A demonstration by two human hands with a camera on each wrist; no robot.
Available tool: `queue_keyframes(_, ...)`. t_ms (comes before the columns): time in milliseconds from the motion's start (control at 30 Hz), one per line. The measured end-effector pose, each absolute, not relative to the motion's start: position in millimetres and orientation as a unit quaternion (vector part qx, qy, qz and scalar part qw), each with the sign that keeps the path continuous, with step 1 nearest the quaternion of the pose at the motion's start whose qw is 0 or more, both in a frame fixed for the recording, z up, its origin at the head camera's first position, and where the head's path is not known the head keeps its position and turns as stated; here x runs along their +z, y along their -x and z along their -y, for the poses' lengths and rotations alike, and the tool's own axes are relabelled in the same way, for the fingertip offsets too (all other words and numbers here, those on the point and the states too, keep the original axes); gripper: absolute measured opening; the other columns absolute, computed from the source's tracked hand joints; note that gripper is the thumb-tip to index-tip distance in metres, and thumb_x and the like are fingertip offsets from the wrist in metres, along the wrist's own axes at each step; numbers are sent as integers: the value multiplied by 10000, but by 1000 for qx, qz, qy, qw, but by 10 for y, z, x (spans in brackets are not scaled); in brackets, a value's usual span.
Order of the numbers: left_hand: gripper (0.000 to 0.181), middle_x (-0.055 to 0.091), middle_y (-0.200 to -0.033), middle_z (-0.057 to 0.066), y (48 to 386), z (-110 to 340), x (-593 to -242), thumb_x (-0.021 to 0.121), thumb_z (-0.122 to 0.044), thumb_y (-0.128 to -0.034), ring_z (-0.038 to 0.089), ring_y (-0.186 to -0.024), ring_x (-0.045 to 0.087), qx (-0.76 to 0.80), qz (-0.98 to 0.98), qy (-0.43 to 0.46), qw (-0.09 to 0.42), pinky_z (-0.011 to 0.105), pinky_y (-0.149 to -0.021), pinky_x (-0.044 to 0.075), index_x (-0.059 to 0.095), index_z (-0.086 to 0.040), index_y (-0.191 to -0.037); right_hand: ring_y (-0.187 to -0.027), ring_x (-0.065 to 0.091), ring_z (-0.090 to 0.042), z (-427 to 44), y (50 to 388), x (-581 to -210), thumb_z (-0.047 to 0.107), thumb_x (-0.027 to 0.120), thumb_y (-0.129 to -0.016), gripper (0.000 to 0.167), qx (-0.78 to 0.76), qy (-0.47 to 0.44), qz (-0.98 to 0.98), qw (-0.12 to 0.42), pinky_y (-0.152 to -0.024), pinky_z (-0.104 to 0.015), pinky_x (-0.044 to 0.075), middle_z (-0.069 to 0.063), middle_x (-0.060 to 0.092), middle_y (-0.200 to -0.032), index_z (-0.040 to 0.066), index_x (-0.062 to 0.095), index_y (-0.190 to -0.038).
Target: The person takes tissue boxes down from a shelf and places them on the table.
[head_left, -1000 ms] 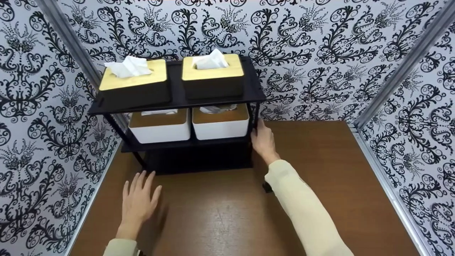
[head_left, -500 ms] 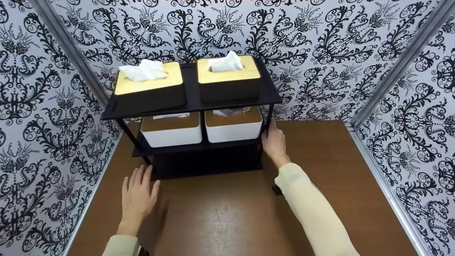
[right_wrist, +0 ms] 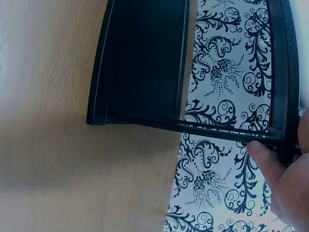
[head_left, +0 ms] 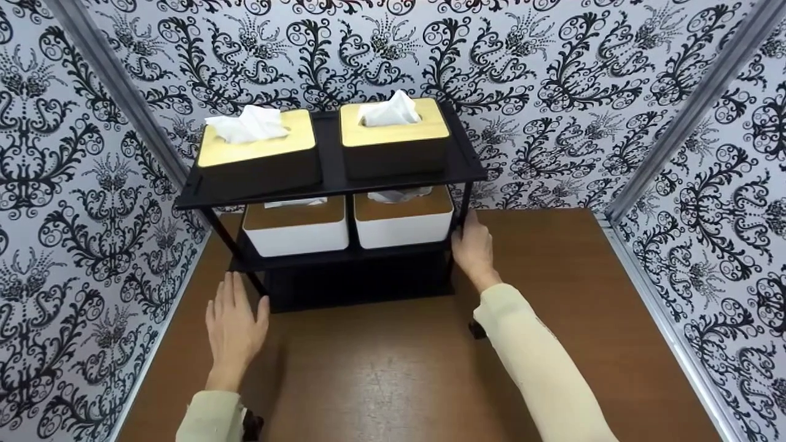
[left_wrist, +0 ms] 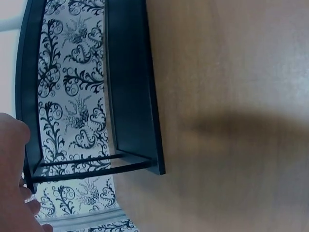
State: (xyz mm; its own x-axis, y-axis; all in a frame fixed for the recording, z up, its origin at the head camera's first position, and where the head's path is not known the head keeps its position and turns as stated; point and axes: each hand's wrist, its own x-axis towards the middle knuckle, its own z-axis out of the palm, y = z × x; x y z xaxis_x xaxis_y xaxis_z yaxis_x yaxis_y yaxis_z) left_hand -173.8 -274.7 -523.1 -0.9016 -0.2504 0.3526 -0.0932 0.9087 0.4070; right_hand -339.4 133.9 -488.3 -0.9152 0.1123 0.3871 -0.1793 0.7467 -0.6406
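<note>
A black tiered shelf rack (head_left: 329, 150) stands on the table near the back wall. On its top tier sit two black tissue boxes with pale wooden lids, a left one (head_left: 264, 169) and a right one (head_left: 396, 156). White tissue boxes fill the middle tier, one left (head_left: 298, 238) and one right (head_left: 402, 230). My right hand (head_left: 474, 252) grips the rack's right side at middle-tier height; in the right wrist view its thumb (right_wrist: 264, 157) lies along the side bar. Beside the front left leg, my left hand (head_left: 234, 334) has straight fingers; whether they touch the rack is unclear.
The brown wooden table (head_left: 374, 368) extends in front of the rack and to its right. Patterned wall panels (head_left: 552, 123) enclose the back and both sides, with metal posts (head_left: 681, 116) at the corners.
The rack with its tissue boxes has shifted right, my right hand moving along with it, then stopped. My left hand has moved slightly forward, its fingers now closer together.
</note>
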Motion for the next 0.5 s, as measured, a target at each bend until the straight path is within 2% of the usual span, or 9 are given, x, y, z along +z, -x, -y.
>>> queue_keyframes(200, 702, 233, -1592, 232, 1737, 2771, -5197, 469, -358, -1001, 401, -1471, 214, -193, 962, -88, 174, 628, -1179, 163, 208, 21, -1531, -848, 664, -528, -1291, 3395, -4862, 87, 534, -894, 214, 355, 1, 910, 213, -682, -643, 506, -302, 692, -903, 18, 535, -1096)
queue_keyframes(500, 727, 173, -1614, 222, 1737, 2796, -5182, 457, -389, -1005, 404, -1483, 179, -209, 964, -76, 143, 637, -1177, 151, 183, 28, -1534, -830, 653, -546, -1233, 3400, -4862, 93, 522, -902, 303, 344, 28, 914, 215, -676, -651, 502, -324, 686, -918, 6, 506, -1191)
